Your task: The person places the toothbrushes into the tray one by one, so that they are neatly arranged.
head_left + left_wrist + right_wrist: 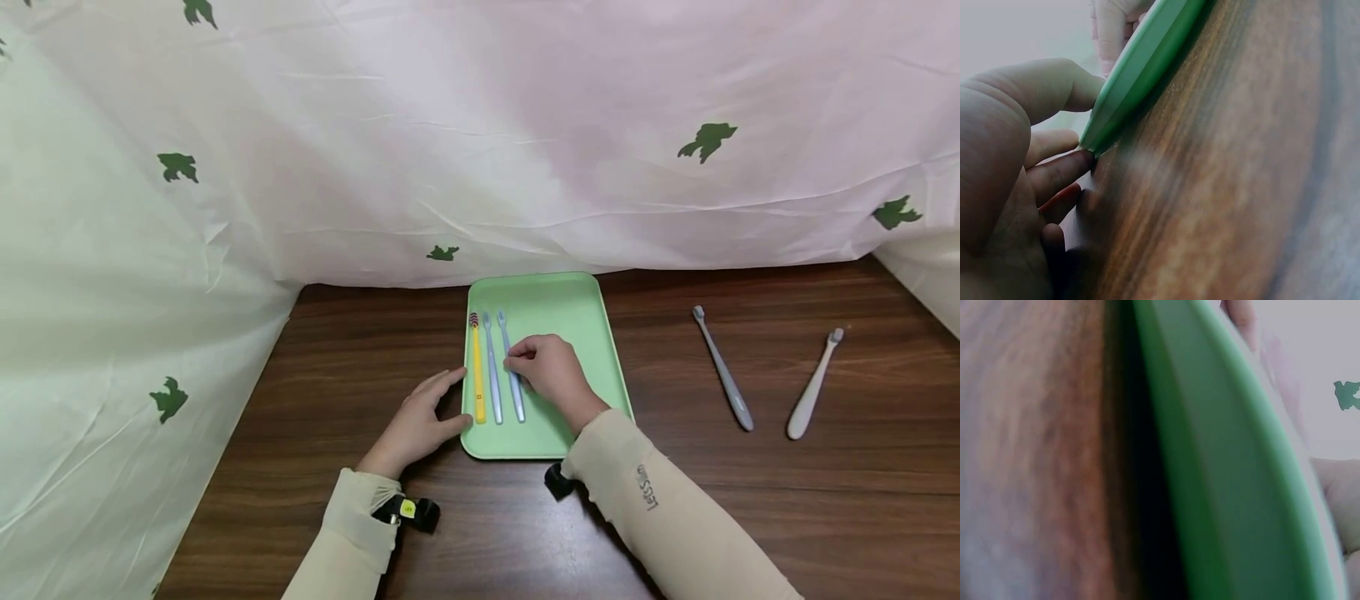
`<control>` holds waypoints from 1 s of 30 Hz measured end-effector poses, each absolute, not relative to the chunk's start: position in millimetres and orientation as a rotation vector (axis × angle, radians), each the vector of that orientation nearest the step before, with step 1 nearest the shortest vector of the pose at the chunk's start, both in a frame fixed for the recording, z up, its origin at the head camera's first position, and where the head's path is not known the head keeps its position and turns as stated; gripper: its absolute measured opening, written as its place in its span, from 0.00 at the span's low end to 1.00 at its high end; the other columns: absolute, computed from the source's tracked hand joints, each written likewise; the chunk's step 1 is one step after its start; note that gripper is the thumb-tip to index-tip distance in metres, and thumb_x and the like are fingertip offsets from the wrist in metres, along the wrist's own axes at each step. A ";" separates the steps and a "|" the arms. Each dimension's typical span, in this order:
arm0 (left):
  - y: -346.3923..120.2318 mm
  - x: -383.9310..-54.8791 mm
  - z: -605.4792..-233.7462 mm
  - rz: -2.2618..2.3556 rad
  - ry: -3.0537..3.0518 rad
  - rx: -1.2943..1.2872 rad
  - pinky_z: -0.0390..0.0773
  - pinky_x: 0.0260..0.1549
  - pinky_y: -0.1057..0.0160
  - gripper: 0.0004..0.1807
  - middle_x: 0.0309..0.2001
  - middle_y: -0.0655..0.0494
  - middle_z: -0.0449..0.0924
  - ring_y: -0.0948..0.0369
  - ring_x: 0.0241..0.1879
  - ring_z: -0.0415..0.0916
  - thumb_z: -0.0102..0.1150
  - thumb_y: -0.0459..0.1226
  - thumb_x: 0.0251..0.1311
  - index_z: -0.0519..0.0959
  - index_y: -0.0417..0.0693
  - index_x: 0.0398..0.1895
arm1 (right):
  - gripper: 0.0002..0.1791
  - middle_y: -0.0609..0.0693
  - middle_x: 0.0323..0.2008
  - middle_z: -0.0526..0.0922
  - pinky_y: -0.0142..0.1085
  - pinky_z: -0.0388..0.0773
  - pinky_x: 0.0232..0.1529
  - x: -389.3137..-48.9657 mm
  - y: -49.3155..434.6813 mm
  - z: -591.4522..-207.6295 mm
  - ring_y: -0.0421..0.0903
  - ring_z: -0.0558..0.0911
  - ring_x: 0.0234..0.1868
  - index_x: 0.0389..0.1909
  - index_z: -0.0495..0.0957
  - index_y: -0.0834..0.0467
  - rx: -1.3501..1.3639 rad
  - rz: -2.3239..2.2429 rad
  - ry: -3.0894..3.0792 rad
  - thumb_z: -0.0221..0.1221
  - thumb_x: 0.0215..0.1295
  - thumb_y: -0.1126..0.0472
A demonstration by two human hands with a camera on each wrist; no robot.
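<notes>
A light-green tray (585, 317) lies on the table with three toothbrushes side by side in its left half. The leftmost is a yellow toothbrush (478, 375) with a dark striped head; beside it is a grey-blue toothbrush (492, 375). My right hand (551, 371) is over the tray, its thumb and index finger pinching the handle of the third, a grey-blue toothbrush (516, 392). At the tray's left edge, my left hand (420, 425) has its thumb and index finger spread, tips at the rim. The left wrist view shows the left thumb (1054, 87) against the green rim.
On the wooden table (675, 517), right of the tray, lie a grey-blue toothbrush (723, 371) and a white toothbrush (813, 387), both with heads pointing away. A pale curtain (487, 167) with dark green leaf shapes hangs behind the table and along its left side.
</notes>
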State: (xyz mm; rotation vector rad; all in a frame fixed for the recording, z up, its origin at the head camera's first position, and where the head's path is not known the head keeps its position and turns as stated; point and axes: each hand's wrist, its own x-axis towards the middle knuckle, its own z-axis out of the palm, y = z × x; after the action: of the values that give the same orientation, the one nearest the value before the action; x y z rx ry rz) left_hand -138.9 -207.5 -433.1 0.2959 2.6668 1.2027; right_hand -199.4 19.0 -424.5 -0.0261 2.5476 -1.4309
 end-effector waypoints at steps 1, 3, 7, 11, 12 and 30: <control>-207.4 -139.0 -433.3 1.203 2.666 0.300 0.60 0.69 0.42 0.39 0.74 0.49 0.62 0.50 0.76 0.53 0.70 0.41 0.61 0.67 0.55 0.75 | 0.08 0.48 0.28 0.84 0.35 0.75 0.27 -198.9 19.4 -423.9 0.44 0.78 0.23 0.40 0.87 0.57 -0.034 -1.425 2.549 0.68 0.65 0.57; -207.4 -139.2 -433.5 1.204 2.666 0.305 0.60 0.69 0.42 0.39 0.74 0.49 0.62 0.50 0.76 0.53 0.70 0.41 0.61 0.66 0.55 0.75 | 0.09 0.48 0.30 0.84 0.35 0.76 0.27 -197.5 20.4 -422.2 0.43 0.78 0.24 0.41 0.86 0.57 -0.050 -1.414 2.549 0.69 0.64 0.57; -207.8 -138.6 -433.3 1.210 2.663 0.303 0.60 0.69 0.42 0.39 0.74 0.48 0.62 0.49 0.76 0.53 0.70 0.41 0.61 0.67 0.54 0.75 | 0.14 0.49 0.31 0.83 0.35 0.76 0.28 -192.7 22.2 -416.4 0.43 0.78 0.24 0.45 0.85 0.60 -0.100 -1.400 2.530 0.69 0.64 0.56; -208.4 -138.8 -433.5 1.205 2.665 0.301 0.61 0.68 0.42 0.38 0.74 0.48 0.62 0.49 0.76 0.53 0.70 0.41 0.60 0.67 0.55 0.75 | 0.14 0.49 0.31 0.83 0.36 0.76 0.29 -186.2 24.3 -408.7 0.44 0.79 0.24 0.45 0.84 0.60 -0.143 -1.392 2.525 0.67 0.66 0.55; -208.4 -138.9 -433.6 1.204 2.667 0.304 0.61 0.68 0.42 0.38 0.74 0.48 0.62 0.49 0.76 0.53 0.70 0.41 0.60 0.67 0.54 0.75 | 0.13 0.49 0.31 0.83 0.36 0.77 0.29 -184.5 25.0 -406.5 0.44 0.79 0.25 0.45 0.84 0.60 -0.154 -1.391 2.529 0.66 0.66 0.56; -208.2 -140.4 -436.5 1.206 2.663 0.290 0.61 0.68 0.40 0.39 0.75 0.49 0.61 0.49 0.76 0.52 0.69 0.43 0.61 0.66 0.56 0.75 | 0.10 0.46 0.37 0.86 0.38 0.78 0.36 -158.5 48.7 -389.6 0.44 0.80 0.37 0.44 0.86 0.57 -0.288 -1.423 2.610 0.65 0.68 0.56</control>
State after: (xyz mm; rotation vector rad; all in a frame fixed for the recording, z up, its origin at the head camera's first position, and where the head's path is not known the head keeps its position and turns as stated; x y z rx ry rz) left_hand -140.4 -208.2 -436.5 0.2901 2.6630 1.2062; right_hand -158.5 48.7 -389.6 -0.2883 2.6097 -1.4225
